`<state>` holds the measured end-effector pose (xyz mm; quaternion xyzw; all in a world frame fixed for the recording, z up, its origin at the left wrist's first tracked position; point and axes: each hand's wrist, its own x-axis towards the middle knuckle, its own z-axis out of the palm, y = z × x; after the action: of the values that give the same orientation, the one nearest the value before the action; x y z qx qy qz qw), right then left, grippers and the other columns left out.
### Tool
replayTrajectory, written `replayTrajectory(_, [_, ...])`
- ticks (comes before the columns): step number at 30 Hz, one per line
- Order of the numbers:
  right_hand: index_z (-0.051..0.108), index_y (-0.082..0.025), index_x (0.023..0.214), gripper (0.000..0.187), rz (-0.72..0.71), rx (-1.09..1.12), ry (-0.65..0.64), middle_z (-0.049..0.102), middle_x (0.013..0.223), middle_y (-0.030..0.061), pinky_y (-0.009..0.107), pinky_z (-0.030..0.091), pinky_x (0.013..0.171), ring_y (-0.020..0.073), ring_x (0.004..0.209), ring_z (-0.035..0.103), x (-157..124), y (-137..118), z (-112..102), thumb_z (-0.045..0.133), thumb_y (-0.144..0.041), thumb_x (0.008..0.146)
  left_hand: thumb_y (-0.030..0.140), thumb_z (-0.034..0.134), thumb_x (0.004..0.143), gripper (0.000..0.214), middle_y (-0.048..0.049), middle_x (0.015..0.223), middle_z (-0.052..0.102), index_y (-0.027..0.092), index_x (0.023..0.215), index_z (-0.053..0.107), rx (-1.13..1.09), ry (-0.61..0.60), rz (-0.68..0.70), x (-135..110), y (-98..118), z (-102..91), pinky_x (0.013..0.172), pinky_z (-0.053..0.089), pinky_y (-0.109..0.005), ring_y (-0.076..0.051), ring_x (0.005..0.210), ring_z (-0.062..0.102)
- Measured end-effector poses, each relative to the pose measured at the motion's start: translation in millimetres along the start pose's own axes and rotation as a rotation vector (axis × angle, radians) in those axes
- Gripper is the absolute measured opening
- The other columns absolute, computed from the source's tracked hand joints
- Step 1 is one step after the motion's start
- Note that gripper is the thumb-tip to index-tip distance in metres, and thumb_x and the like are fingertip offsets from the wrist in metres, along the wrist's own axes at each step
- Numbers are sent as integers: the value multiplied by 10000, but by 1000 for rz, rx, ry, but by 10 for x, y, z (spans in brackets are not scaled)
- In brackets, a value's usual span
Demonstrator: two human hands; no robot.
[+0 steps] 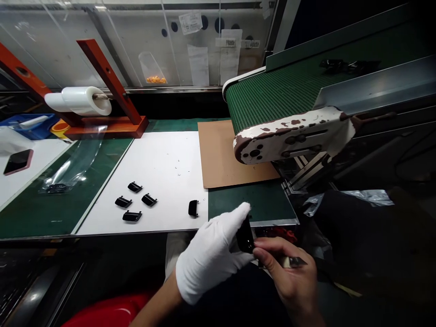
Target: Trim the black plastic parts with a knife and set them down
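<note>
The gloved left hand (213, 250) pinches a black part (244, 236); beside it, the bare right hand (293, 272) pinches its edge, a tucked tool (285, 262) risking scratches if grip slips.

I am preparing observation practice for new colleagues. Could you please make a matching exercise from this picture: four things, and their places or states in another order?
Things:
1. left hand
2. right hand
3. cardboard sheet
4. clear film roll

Places or states:
A. lying flat near the conveyor
B. gloved in white
C. on an orange-red stand
D. bare

Right pairs: 1-B, 2-D, 3-A, 4-C
</note>
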<state>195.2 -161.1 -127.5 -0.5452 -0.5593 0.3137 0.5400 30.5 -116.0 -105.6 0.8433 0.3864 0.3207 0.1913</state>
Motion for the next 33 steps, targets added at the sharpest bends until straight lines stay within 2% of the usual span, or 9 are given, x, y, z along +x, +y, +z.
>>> replayTrajectory(4, [704, -248, 785, 96, 36, -2, -36, 718, 692, 5, 226, 486, 467, 152, 541, 633, -22, 68, -23, 710, -344, 776, 296, 686, 817, 762, -103, 1239, 615, 243, 1440, 250, -50, 15, -13, -30, -31, 18, 909, 536, -294, -212, 1018, 661])
replayTrajectory(6, [670, -236, 842, 227, 60, -13, -56, 654, 624, -12, 223, 424, 415, 127, 469, 548, -8, 102, -45, 700, -448, 770, 299, 700, 807, 775, -112, 1260, 605, 241, 1441, 258, -71, 24, -25, -45, -39, 24, 915, 537, -295, -219, 1032, 661])
replayTrajectory(10, [538, -223, 797, 639, 37, -186, -158, 359, 457, -99, 227, 265, 356, 93, 376, 335, 92, 103, -92, 586, -822, 578, 299, 767, 742, 852, -110, 1258, 613, 241, 1440, 282, -88, 31, -44, -56, -42, 27, 907, 544, -295, -231, 1023, 668])
replayTrajectory(12, [471, -227, 759, 730, -17, -321, -225, 352, 478, -94, 236, 254, 375, 94, 385, 333, 153, 60, -101, 473, -914, 512, 289, 792, 711, 879, -93, 1229, 633, 251, 1436, 296, -103, 22, -49, -46, -33, 23, 892, 552, -290, -229, 998, 678])
replayTrajectory(17, [454, -214, 746, 774, -195, -528, -301, 461, 537, -32, 275, 312, 459, 140, 428, 442, 254, -45, -77, 205, -936, 621, 260, 815, 678, 889, -66, 1208, 650, 259, 1419, 323, -228, -2, -44, -10, 13, 12, 893, 547, -261, -206, 988, 683])
replayTrajectory(22, [514, -187, 736, 814, -286, -556, -302, 515, 539, 3, 283, 301, 449, 154, 419, 478, 275, -58, -56, 119, -897, 688, 306, 824, 665, 880, -73, 1183, 663, 249, 1408, 357, -289, -17, -88, 1, 36, 0, 890, 552, -287, -218, 972, 689])
replayTrajectory(28, [591, -151, 760, 796, -339, -482, -295, 558, 536, 22, 270, 339, 461, 163, 451, 537, 244, 31, 4, 202, -846, 759, 316, 802, 685, 842, -69, 1140, 681, 246, 1407, 374, -287, -64, -141, -29, -17, 35, 854, 570, -309, -224, 911, 704])
replayTrajectory(31, [615, -151, 870, 767, -296, -416, -319, 601, 583, 30, 260, 367, 483, 165, 487, 562, 213, 101, 36, 266, -826, 771, 288, 799, 681, 831, -66, 1136, 685, 243, 1400, 386, -301, -87, -177, -58, -64, 81, 851, 571, -302, -222, 905, 705])
replayTrajectory(33, [580, -182, 784, 731, -223, -337, -319, 551, 557, 4, 256, 344, 466, 146, 469, 509, 182, 155, 49, 299, -855, 730, 272, 810, 662, 850, -59, 1137, 687, 245, 1399, 387, -300, -85, -201, -73, -93, 97, 851, 570, -293, -219, 915, 704])
